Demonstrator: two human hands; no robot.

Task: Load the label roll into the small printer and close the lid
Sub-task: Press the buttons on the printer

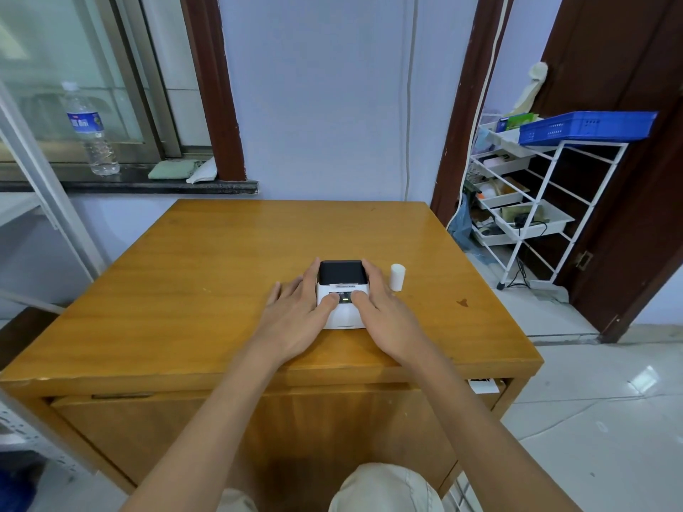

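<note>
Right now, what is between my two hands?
The printer sits between the left hand and right hand, both thumbs on its white front; the roll stands outside, beyond the right hand. Head view.

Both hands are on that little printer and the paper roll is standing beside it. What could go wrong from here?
The label roll stands upright just beside the right hand; a careless sideways move could topple it, and it might roll across the table. That hand and the left hand each rest a thumb on the printer by its lit indicator, so a button might be pressed by accident.
</note>
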